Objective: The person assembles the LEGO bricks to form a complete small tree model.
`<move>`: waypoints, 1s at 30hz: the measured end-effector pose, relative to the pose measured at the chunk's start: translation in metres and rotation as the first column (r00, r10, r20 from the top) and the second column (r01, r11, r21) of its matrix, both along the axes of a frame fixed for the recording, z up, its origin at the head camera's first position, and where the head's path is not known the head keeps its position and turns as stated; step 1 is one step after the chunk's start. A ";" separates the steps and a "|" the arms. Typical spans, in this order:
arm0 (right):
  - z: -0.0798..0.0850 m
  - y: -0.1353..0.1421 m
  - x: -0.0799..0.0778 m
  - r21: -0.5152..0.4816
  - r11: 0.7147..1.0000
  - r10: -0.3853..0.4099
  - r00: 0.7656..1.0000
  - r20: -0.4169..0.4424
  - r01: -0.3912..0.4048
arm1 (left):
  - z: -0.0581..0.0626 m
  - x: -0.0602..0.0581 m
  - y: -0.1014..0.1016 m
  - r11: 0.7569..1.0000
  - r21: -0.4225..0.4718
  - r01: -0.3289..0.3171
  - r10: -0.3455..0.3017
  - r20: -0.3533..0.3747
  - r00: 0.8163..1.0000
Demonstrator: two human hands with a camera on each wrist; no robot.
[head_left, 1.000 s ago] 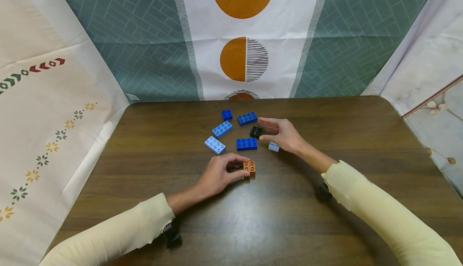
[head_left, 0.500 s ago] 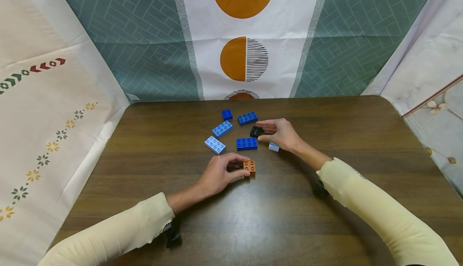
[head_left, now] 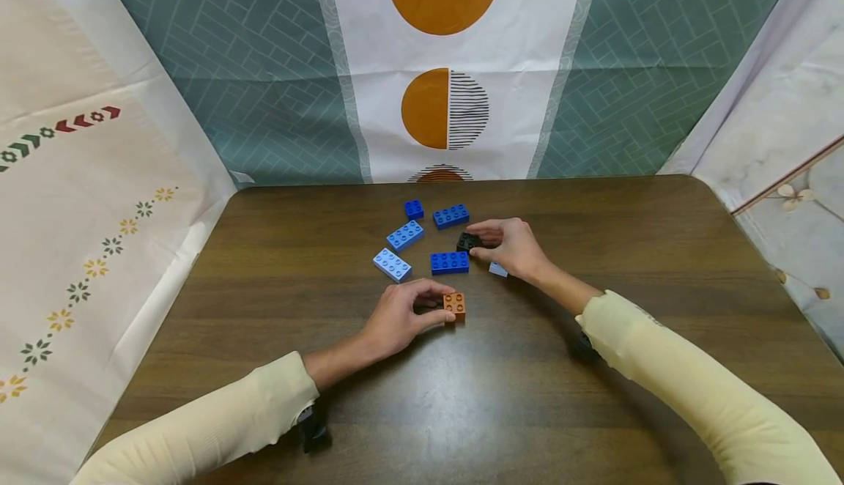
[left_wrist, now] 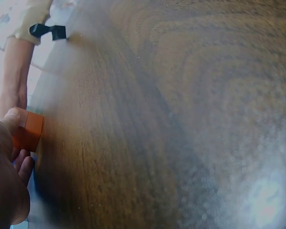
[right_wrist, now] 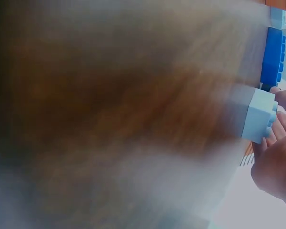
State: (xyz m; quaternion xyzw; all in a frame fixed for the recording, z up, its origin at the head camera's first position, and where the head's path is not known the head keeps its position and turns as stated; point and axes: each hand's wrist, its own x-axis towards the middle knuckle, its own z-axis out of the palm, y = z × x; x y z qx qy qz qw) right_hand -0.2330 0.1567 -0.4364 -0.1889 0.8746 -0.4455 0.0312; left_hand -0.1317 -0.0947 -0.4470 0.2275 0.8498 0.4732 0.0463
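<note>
My left hand (head_left: 393,318) pinches an orange toy building brick (head_left: 454,306) with two-by-two studs between thumb and fingers, low over the table. In the left wrist view the same orange brick (left_wrist: 28,130) shows past the thumb. Farther back, my right hand (head_left: 517,248) grips a small black brick (head_left: 467,242), thumb on the near side and fingers on the far side. A pale blue brick (head_left: 498,269) lies under the right hand, partly covered by it; in the right wrist view this pale brick (right_wrist: 259,116) stands in front of the fingers and hides the black one.
A dark blue long brick (head_left: 450,262) lies between the two hands. Behind and left are a light blue brick (head_left: 392,264), a mid-blue brick (head_left: 405,235), a small dark blue brick (head_left: 414,209) and another blue long brick (head_left: 451,215). Curtains hang beyond the wooden table (head_left: 567,397).
My right hand has come slightly left and its fingers have closed in on the black brick, which has shifted a little. The left hand and orange brick have stayed in place.
</note>
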 end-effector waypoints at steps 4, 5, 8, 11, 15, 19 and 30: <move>0.002 0.004 0.004 -0.029 1.000 0.010 1.000 -0.024 -0.011 | 0.000 0.000 0.001 1.000 0.002 0.000 0.000 0.002 1.000; 0.004 0.005 0.006 -0.040 0.999 0.011 1.000 -0.029 -0.013 | 0.000 0.000 0.001 1.000 0.002 -0.001 0.001 0.003 1.000; 0.008 0.007 0.010 -0.069 0.998 0.010 0.999 -0.046 -0.013 | 0.000 0.000 0.001 1.000 0.001 -0.004 0.004 0.002 1.000; 0.012 0.009 0.017 -0.098 0.995 0.018 0.998 -0.057 -0.023 | 0.000 0.000 0.000 1.000 -0.001 -0.006 0.006 0.001 1.000; 0.019 0.010 0.030 -0.131 0.989 0.056 0.996 -0.063 -0.064 | -0.001 -0.001 0.001 1.000 0.003 -0.001 0.001 0.002 1.000; 0.024 0.009 0.045 -0.155 0.982 0.101 0.993 -0.068 -0.111 | -0.002 -0.002 0.000 1.000 -0.001 0.002 -0.002 -0.008 1.000; 0.025 0.004 0.078 -0.189 0.963 0.189 0.982 -0.022 -0.190 | -0.004 -0.004 0.000 1.000 -0.027 0.003 -0.004 -0.032 0.999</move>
